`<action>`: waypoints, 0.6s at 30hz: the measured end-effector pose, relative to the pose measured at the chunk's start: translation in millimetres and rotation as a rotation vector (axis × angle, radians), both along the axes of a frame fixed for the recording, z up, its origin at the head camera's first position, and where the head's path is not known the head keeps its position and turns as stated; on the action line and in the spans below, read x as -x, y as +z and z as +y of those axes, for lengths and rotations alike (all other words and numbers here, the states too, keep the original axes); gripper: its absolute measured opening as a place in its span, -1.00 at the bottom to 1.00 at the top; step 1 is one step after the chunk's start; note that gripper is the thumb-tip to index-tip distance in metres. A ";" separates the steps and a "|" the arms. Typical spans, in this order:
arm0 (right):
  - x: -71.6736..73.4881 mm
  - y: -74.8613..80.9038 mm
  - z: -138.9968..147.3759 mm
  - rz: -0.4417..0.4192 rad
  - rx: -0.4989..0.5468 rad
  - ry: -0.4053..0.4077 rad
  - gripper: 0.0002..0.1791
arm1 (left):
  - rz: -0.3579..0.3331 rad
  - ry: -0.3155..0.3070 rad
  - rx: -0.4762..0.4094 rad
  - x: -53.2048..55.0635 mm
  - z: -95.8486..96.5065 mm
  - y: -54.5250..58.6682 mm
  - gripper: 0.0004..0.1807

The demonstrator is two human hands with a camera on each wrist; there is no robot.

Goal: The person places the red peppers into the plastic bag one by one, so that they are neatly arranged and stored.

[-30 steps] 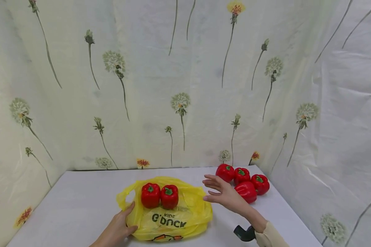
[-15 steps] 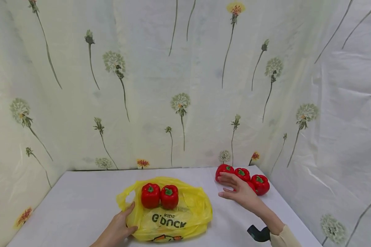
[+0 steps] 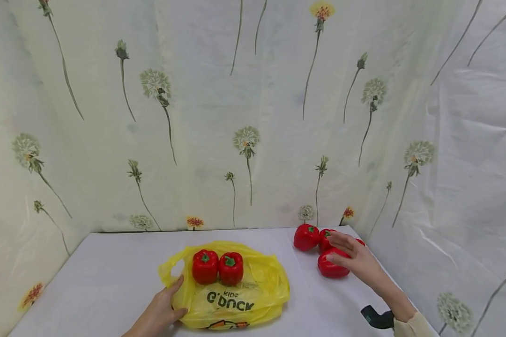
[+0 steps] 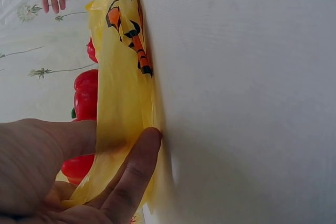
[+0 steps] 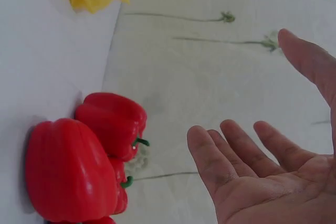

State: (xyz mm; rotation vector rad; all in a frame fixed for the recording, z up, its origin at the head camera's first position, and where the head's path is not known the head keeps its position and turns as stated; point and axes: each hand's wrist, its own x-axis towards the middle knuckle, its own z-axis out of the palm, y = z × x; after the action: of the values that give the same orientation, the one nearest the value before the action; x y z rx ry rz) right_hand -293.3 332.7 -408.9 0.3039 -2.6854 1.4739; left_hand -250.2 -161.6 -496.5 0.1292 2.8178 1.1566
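Observation:
A yellow plastic bag (image 3: 274, 288) with dark lettering lies on the table, its handle hole at the left. Two red bell peppers (image 3: 231, 269) sit side by side in its opening, stems up. My left hand (image 3: 164, 302) grips the bag's left edge; in the left wrist view the plastic (image 4: 123, 87) runs between thumb and fingers. Over the right-hand pepper group hovers my right hand (image 3: 358, 262), fingers spread and holding nothing. Nearest to it is a red pepper on its side (image 3: 331, 266). The right wrist view shows the bare palm (image 5: 278, 192) beside this pepper (image 5: 68, 171).
More red bell peppers (image 3: 306, 237) cluster at the table's back right corner, partly hidden by the right hand. A white cloth covers the table (image 3: 118, 267). Behind and at the right hangs a dandelion-print curtain (image 3: 211, 117). A dark strap (image 3: 377, 318) sits at the right wrist.
My right hand has moved right, from beside the bag to over the pepper group, uncovering the pepper on its side. The left hand, the bag and its two peppers have stayed put.

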 end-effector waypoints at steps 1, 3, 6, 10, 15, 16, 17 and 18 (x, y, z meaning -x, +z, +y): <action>0.4 -0.4 3.8 0.002 -0.002 0.003 -0.18 | -0.003 0.001 -0.001 0.2 0.0 -0.1 -0.05; 0.7 -0.9 10.0 0.008 -0.009 -0.002 -0.19 | -0.007 0.005 -0.002 0.1 -0.1 -0.2 -0.05; 1.4 -1.6 17.8 0.006 -0.017 -0.021 -0.16 | -0.009 0.006 0.005 0.0 -0.1 -0.4 -0.05; 2.9 -2.7 25.3 -0.006 -0.040 -0.064 -0.09 | -0.013 0.010 0.006 -0.7 -0.1 -0.4 -0.06; 6.1 -7.1 34.7 -0.017 -0.043 -0.082 -0.08 | -0.015 0.009 -0.005 0.0 0.6 -0.1 -0.06; 6.9 -8.5 36.9 -0.020 -0.041 -0.084 -0.08 | -0.017 0.008 -0.006 0.1 0.7 0.1 -0.06; 7.7 -9.8 38.7 -0.024 -0.039 -0.088 -0.08 | -0.016 0.008 -0.008 0.1 0.8 0.3 -0.06; 8.4 -11.1 40.4 -0.029 -0.038 -0.093 -0.08 | -0.016 0.007 -0.009 0.1 0.8 0.4 -0.06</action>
State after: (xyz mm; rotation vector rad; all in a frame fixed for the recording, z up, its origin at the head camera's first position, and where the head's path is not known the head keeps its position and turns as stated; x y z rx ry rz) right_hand -301.6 373.2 -420.0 0.1585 -2.7126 1.4146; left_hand -250.3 -160.8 -496.2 0.1106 2.8018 1.1669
